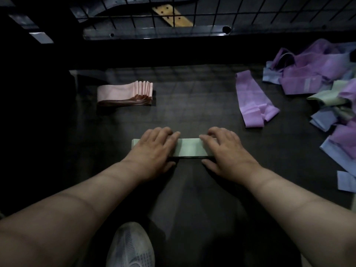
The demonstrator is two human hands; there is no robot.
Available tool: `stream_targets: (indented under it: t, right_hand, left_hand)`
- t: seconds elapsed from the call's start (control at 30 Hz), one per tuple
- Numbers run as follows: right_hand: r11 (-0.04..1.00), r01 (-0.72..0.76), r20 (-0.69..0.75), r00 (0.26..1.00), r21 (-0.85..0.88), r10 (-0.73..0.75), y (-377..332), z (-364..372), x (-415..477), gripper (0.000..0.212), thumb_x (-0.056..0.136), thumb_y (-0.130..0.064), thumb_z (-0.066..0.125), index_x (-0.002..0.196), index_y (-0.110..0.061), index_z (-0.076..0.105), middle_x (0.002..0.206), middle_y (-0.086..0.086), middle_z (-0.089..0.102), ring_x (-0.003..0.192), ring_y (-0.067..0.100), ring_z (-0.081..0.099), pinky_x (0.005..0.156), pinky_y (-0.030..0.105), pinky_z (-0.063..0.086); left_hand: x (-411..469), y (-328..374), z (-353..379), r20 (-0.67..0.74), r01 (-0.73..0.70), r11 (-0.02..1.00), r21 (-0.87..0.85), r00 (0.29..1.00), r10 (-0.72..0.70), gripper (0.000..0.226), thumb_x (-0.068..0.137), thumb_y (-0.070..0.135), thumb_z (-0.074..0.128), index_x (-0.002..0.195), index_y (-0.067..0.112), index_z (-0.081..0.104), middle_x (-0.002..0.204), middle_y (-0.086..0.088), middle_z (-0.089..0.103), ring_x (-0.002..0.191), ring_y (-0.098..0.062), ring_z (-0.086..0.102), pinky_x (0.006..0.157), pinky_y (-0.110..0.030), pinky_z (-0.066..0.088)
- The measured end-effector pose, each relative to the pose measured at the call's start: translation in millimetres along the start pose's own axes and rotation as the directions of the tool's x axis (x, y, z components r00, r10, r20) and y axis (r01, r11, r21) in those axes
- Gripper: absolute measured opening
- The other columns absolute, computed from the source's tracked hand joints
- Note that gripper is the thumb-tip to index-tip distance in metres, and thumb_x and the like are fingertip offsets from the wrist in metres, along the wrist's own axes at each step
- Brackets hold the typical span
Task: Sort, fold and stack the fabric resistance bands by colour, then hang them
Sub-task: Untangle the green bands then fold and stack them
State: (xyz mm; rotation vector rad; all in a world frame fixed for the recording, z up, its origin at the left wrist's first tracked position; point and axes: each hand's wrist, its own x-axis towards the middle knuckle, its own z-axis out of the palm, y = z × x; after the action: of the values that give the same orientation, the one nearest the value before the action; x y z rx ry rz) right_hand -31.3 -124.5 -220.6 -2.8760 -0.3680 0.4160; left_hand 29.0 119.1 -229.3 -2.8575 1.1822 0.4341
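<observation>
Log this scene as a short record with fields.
left hand: holds the green band by its left end
right hand: holds its right end
pink stack: folded, far left
purple band: lying alone, right of centre
mixed heap: unsorted, far right
</observation>
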Motion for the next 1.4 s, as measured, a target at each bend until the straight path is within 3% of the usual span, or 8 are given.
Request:
stream_targets:
  t: [0.13, 0.27, 0.57, 0.73, 0.9, 1.07, 1.17, 1.4]
  right_hand:
    - [0.996, 0.075, -0.141, 0.988, 0.053, -0.067, -13.1, 16.4, -9.3, 0.022, 0.089, -0.028, 0.054, 0.100, -0.011, 0.062, 0.109, 0.011, 0.056, 0.097, 0.033, 0.055, 0.087, 0.043, 0.048]
    - [0.996, -0.020, -0.145, 0.989, 0.088, 0.032, -15.3, 24.1, -8.1, 0.010, 0.089, -0.021, 0.065, 0.091, -0.013, 0.061, 0.099, 0.008, 0.056, 0.088, 0.031, 0.054, 0.076, 0.040, 0.047]
    - [0.957, -0.258, -0.137, 0.952, 0.130, 0.275, 16.4, 17.4, -19.2, 0.006, 0.089, -0.014, 0.065, 0.090, -0.010, 0.062, 0.096, 0.012, 0.054, 0.082, 0.033, 0.052, 0.071, 0.044, 0.050]
    - [0.958, -0.264, -0.033, 0.963, 0.114, 0.269, 10.8, 5.5, -16.4, 0.010, 0.092, -0.019, 0.060, 0.096, -0.009, 0.061, 0.102, 0.013, 0.054, 0.092, 0.034, 0.053, 0.078, 0.043, 0.048]
    - [0.976, -0.212, -0.020, 0.977, 0.050, 0.213, 7.2, -36.7, -19.3, 0.022, 0.067, -0.019, 0.077, 0.082, -0.015, 0.061, 0.084, 0.008, 0.058, 0.074, 0.032, 0.060, 0.059, 0.038, 0.049]
    - [0.983, -0.138, 0.340, 0.924, -0.125, 0.173, 1.9, -112.5, -38.6, 0.036, 0.095, -0.018, 0.052, 0.131, -0.011, 0.051, 0.132, 0.014, 0.050, 0.121, 0.034, 0.050, 0.095, 0.039, 0.042]
    - [0.974, -0.150, 0.510, 0.833, -0.169, 0.217, -2.5, -162.3, -62.9, 0.043, 0.096, -0.020, 0.057, 0.137, -0.012, 0.050, 0.141, 0.012, 0.050, 0.125, 0.032, 0.052, 0.098, 0.036, 0.044]
    - [0.943, -0.282, 0.397, 0.856, -0.178, 0.331, -3.0, -259.1, -162.3, 0.050, 0.091, -0.021, 0.060, 0.138, -0.009, 0.049, 0.139, 0.012, 0.052, 0.120, 0.031, 0.057, 0.096, 0.035, 0.048]
  left_hand:
    - [-1.4, 10.3, 9.3, -0.199, -0.102, 0.994, -0.045, 0.976, 0.091, 0.047, 0.082, 0.043, 0.047, 0.118, 0.013, 0.054, 0.114, -0.013, 0.055, 0.099, -0.030, 0.050, 0.089, -0.040, 0.037]
    - [-2.0, 9.4, 13.5, -0.093, -0.119, 0.990, -0.076, 0.989, 0.111, 0.028, 0.082, 0.030, 0.048, 0.107, 0.020, 0.056, 0.106, -0.008, 0.057, 0.088, -0.029, 0.058, 0.076, -0.036, 0.051]
    - [-26.4, -15.3, 15.9, -0.098, 0.160, 0.987, 0.006, 0.982, -0.159, 0.030, 0.076, 0.026, 0.042, 0.102, 0.017, 0.055, 0.097, -0.011, 0.052, 0.084, -0.028, 0.047, 0.068, -0.035, 0.049]
    - [-18.4, -14.8, 6.0, 0.002, 0.140, 0.990, 0.008, 0.990, -0.140, 0.024, 0.069, 0.021, 0.071, 0.089, 0.017, 0.058, 0.086, -0.007, 0.049, 0.072, -0.029, 0.051, 0.062, -0.037, 0.048]
    - [2.2, 8.3, -37.2, -0.075, 0.159, 0.987, -0.027, 0.984, -0.161, 0.029, 0.068, 0.029, 0.041, 0.081, 0.016, 0.063, 0.084, -0.009, 0.053, 0.070, -0.031, 0.053, 0.060, -0.036, 0.046]
    - [26.0, 54.3, -110.2, -0.211, 0.040, 0.997, -0.070, 0.976, -0.054, 0.035, 0.070, 0.022, 0.041, 0.091, 0.012, 0.068, 0.090, -0.011, 0.057, 0.076, -0.034, 0.058, 0.066, -0.038, 0.052]
    - [29.7, 76.8, -167.9, -0.242, -0.016, 0.995, -0.100, 0.970, -0.009, 0.039, 0.074, 0.026, 0.039, 0.098, 0.014, 0.068, 0.098, -0.010, 0.060, 0.084, -0.035, 0.061, 0.072, -0.040, 0.055]
    - [-3.5, 134.2, -319.0, -0.312, 0.004, 0.985, -0.173, 0.948, -0.058, 0.030, 0.090, 0.023, 0.055, 0.119, 0.022, 0.063, 0.120, -0.002, 0.056, 0.110, -0.027, 0.056, 0.091, -0.033, 0.046]
